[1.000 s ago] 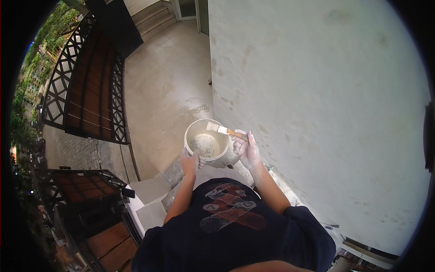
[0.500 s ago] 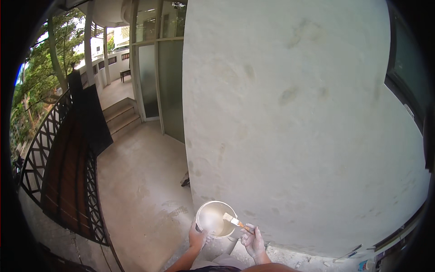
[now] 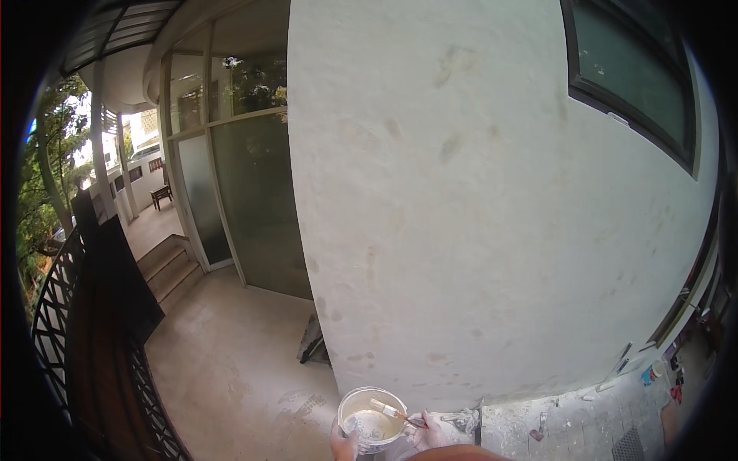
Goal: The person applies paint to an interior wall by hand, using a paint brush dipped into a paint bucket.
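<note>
Brush (image 3: pixel 390 409) juts left from right hand (image 3: pixel 429 432), seemingly over bucket (image 3: pixel 354 406).

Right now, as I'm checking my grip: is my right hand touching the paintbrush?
Touching. The head view shows the right hand holding the paintbrush by the end of its handle.

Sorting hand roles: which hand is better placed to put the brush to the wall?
Right, I'd say. The right hand already holds the brush by its handle, on the side nearer the wall; the left hand is occupied with the bucket.
</note>
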`<state>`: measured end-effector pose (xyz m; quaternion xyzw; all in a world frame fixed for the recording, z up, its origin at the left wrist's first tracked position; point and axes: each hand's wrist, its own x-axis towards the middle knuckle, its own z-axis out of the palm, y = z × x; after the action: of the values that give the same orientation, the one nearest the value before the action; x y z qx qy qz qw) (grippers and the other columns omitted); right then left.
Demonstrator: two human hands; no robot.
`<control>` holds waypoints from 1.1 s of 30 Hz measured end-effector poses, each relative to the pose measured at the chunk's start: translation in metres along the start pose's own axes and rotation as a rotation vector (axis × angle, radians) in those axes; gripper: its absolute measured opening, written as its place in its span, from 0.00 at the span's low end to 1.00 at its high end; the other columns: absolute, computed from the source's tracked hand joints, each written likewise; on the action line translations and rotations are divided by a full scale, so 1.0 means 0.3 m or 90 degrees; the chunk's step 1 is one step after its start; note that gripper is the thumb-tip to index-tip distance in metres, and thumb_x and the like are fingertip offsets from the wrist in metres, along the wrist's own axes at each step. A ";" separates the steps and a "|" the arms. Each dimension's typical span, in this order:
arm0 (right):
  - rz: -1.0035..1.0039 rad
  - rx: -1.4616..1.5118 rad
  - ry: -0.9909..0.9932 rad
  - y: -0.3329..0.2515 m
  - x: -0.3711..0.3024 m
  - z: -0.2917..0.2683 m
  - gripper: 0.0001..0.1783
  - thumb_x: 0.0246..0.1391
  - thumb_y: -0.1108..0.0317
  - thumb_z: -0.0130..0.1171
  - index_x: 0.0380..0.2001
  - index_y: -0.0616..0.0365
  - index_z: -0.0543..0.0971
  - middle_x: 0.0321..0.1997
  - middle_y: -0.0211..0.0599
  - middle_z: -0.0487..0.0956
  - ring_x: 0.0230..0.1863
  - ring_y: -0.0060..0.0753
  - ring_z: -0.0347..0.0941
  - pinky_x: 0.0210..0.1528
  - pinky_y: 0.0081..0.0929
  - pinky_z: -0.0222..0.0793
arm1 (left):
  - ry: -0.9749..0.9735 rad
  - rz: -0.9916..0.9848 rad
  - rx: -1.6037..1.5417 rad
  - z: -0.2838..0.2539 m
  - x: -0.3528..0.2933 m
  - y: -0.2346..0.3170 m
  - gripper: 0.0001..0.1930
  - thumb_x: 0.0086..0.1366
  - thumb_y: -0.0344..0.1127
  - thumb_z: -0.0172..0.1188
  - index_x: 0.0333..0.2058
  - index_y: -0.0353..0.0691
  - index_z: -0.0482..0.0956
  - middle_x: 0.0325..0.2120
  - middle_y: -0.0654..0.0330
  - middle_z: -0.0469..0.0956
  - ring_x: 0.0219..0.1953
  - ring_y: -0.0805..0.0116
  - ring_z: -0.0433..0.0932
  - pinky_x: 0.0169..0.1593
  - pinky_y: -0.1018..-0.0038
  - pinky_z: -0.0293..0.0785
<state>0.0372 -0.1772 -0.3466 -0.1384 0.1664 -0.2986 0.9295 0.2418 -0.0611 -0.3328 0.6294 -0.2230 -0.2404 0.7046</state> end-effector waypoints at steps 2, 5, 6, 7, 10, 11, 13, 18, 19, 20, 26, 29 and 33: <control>-0.001 -0.053 -0.001 0.012 0.008 0.069 0.25 0.70 0.49 0.44 0.45 0.62 0.77 0.42 0.44 0.81 0.40 0.41 0.78 0.37 0.34 0.75 | 0.008 0.013 -0.002 -0.033 -0.026 0.022 0.38 0.48 0.16 0.58 0.63 0.30 0.65 0.51 0.51 0.76 0.54 0.62 0.75 0.61 0.70 0.68; -0.023 -0.114 0.010 0.025 0.014 0.140 0.25 0.70 0.52 0.45 0.54 0.64 0.74 0.49 0.43 0.80 0.44 0.38 0.78 0.40 0.32 0.75 | 0.018 0.031 -0.009 -0.042 -0.060 0.064 0.38 0.47 0.17 0.58 0.62 0.30 0.66 0.51 0.51 0.76 0.54 0.61 0.75 0.61 0.70 0.68; -0.023 -0.108 -0.015 0.032 0.015 0.151 0.26 0.69 0.53 0.45 0.56 0.64 0.73 0.51 0.43 0.80 0.45 0.37 0.78 0.41 0.32 0.75 | 0.027 0.037 -0.014 -0.039 -0.070 0.077 0.38 0.47 0.17 0.59 0.62 0.30 0.66 0.51 0.51 0.76 0.54 0.61 0.75 0.61 0.70 0.68; -0.023 -0.103 -0.041 0.038 0.014 0.160 0.26 0.69 0.55 0.45 0.59 0.65 0.72 0.53 0.42 0.79 0.46 0.35 0.77 0.43 0.31 0.75 | 0.037 0.043 -0.018 -0.036 -0.080 0.089 0.38 0.46 0.17 0.59 0.62 0.30 0.67 0.51 0.51 0.77 0.54 0.61 0.75 0.61 0.70 0.68; -0.009 -0.113 -0.046 0.058 -0.023 0.163 0.28 0.68 0.55 0.46 0.61 0.67 0.70 0.53 0.44 0.78 0.44 0.35 0.77 0.42 0.29 0.74 | 0.070 0.060 -0.028 -0.044 -0.112 0.111 0.39 0.45 0.18 0.60 0.62 0.30 0.68 0.51 0.50 0.77 0.54 0.61 0.75 0.61 0.70 0.68; 0.003 -0.128 -0.056 0.063 -0.033 0.156 0.28 0.68 0.55 0.46 0.61 0.67 0.69 0.52 0.45 0.79 0.44 0.34 0.77 0.41 0.28 0.74 | 0.082 0.066 -0.030 -0.048 -0.121 0.114 0.39 0.45 0.18 0.60 0.62 0.30 0.68 0.51 0.50 0.77 0.54 0.61 0.75 0.60 0.70 0.68; 0.021 -0.119 -0.078 0.078 -0.054 0.113 0.29 0.68 0.55 0.45 0.62 0.67 0.68 0.50 0.46 0.79 0.43 0.34 0.76 0.42 0.28 0.74 | 0.111 0.083 -0.036 -0.060 -0.151 0.131 0.39 0.44 0.18 0.60 0.61 0.30 0.68 0.52 0.50 0.77 0.54 0.60 0.75 0.60 0.70 0.68; 0.055 -0.109 -0.082 0.087 -0.118 0.097 0.30 0.69 0.54 0.43 0.63 0.67 0.68 0.48 0.48 0.80 0.41 0.33 0.76 0.43 0.28 0.75 | 0.144 0.063 -0.047 -0.085 -0.211 0.091 0.39 0.43 0.20 0.61 0.61 0.29 0.69 0.53 0.48 0.76 0.56 0.59 0.74 0.62 0.69 0.67; 0.057 -0.114 -0.065 0.090 -0.126 0.107 0.29 0.69 0.54 0.43 0.62 0.67 0.69 0.49 0.48 0.81 0.41 0.33 0.76 0.43 0.27 0.75 | 0.156 0.032 -0.023 -0.094 -0.224 0.075 0.38 0.43 0.20 0.62 0.60 0.28 0.70 0.53 0.48 0.76 0.55 0.59 0.74 0.61 0.69 0.67; 0.059 -0.118 -0.048 0.091 -0.131 0.120 0.29 0.69 0.55 0.42 0.62 0.67 0.69 0.49 0.49 0.81 0.40 0.33 0.77 0.43 0.27 0.74 | 0.169 0.001 0.002 -0.103 -0.234 0.064 0.38 0.43 0.20 0.62 0.60 0.28 0.70 0.53 0.48 0.76 0.55 0.59 0.74 0.61 0.69 0.67; 0.061 -0.138 -0.066 0.117 -0.146 0.171 0.28 0.68 0.56 0.43 0.60 0.69 0.70 0.48 0.50 0.81 0.38 0.33 0.77 0.42 0.27 0.74 | 0.149 -0.009 0.058 -0.140 -0.275 0.046 0.34 0.47 0.17 0.57 0.59 0.27 0.69 0.51 0.48 0.76 0.55 0.59 0.75 0.61 0.69 0.67; 0.081 -0.164 -0.068 0.124 -0.158 0.211 0.29 0.68 0.55 0.43 0.58 0.71 0.71 0.46 0.51 0.82 0.38 0.34 0.77 0.42 0.27 0.74 | 0.177 0.043 0.079 -0.160 -0.283 0.021 0.35 0.48 0.19 0.59 0.60 0.26 0.68 0.54 0.45 0.75 0.57 0.55 0.74 0.63 0.67 0.65; 0.113 -0.136 -0.113 0.101 -0.120 0.225 0.30 0.67 0.54 0.44 0.56 0.72 0.73 0.44 0.53 0.82 0.37 0.34 0.77 0.41 0.27 0.74 | 0.203 0.049 0.061 -0.192 -0.290 -0.028 0.37 0.48 0.20 0.60 0.61 0.25 0.67 0.56 0.42 0.74 0.58 0.53 0.73 0.65 0.66 0.63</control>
<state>0.0515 -0.1211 -0.2881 -0.2470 0.1263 -0.1826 0.9432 0.2086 0.0370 -0.3486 0.6835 -0.1436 -0.0996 0.7088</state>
